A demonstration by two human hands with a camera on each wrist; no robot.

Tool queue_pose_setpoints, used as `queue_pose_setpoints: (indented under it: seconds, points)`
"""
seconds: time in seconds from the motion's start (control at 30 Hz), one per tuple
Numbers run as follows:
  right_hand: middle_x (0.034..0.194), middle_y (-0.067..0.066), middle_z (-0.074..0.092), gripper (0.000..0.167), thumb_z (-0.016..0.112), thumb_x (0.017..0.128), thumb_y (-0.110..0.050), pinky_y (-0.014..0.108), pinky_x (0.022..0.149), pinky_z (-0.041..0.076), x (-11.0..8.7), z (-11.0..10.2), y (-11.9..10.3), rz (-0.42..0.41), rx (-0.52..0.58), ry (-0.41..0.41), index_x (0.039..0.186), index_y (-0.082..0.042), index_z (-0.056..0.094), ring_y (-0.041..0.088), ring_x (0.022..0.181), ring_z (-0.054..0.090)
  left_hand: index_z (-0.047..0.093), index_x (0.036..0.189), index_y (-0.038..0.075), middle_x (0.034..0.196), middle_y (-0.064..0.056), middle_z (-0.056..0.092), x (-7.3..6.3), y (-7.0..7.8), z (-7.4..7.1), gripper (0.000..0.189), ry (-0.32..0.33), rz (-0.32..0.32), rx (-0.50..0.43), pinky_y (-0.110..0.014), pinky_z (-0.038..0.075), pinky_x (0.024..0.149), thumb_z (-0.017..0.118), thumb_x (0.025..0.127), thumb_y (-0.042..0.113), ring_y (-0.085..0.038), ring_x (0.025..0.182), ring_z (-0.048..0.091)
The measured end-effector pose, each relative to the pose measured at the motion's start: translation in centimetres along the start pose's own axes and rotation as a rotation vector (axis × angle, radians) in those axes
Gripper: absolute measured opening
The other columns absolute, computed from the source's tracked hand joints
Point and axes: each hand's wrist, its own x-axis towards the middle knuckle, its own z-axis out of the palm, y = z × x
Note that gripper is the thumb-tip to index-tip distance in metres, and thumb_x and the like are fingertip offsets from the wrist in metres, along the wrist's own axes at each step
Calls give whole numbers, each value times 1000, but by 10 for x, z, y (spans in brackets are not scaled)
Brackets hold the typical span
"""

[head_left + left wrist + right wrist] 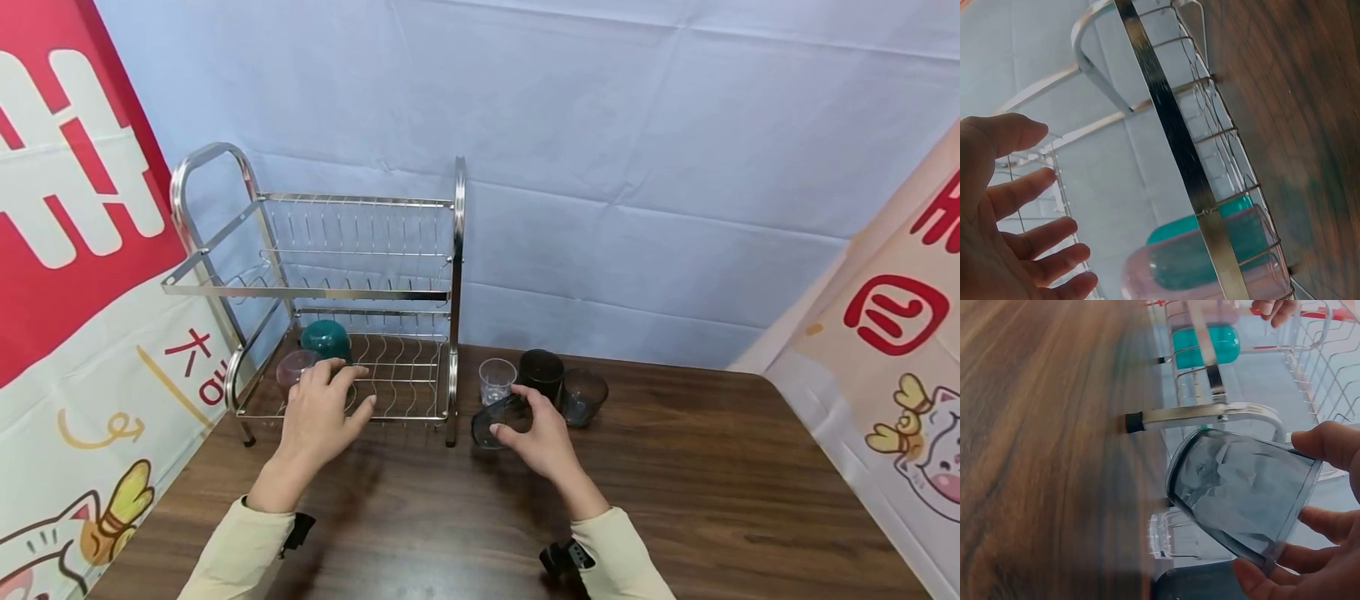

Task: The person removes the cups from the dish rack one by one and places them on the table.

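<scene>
Your right hand (pixel 547 437) pinched a smoky-grey glass tumbler (pixel 1241 494) between curled fingers and thumb, tilted in front of a clear glass (pixel 497 379) on the wooden table (pixel 720 475). The tumbler had see-through walls and a darker edge at one end. Your left hand (pixel 315 408), fingers spread, held nothing near the metal dish rack (pixel 337 293). Its lower tier contained a pink cup (pixel 294 367) and a teal cup (pixel 326 337). Beside the clear glass stood a black cup (pixel 542 371) and a dark translucent glass (pixel 585 396). On the left cloth (pixel 180 304), you could read the red character 大 (pixel 190 348).
</scene>
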Motion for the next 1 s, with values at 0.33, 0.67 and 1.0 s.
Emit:
queue_pose_setpoints:
  seconds: [0.33,0.67,1.0]
  points:
    - [122,21,48,60,75,76,-25,51,84,42,10,16,3,-59,-173,1,129,-6,55,39,106,50,66,105,3,112,-24,52,-1,-10,0,37,25,-31,31,-58,36,74,74,74,24,-43,102,44]
    - [122,21,48,60,76,75,-30,50,78,44,17,22,-1,-16,-282,-42,129,-10,56,38,109,48,65,103,3,110,-26,51,9,-15,-7,36,71,-115,65,-61,35,73,72,75,25,-48,100,43]
    - [128,20,45,62,75,76,-32,46,69,45,27,24,-6,53,-343,-68,131,-13,55,37,112,44,63,108,4,115,-29,47,20,-21,-14,41,4,-221,71,-61,32,72,72,76,28,-49,103,39]
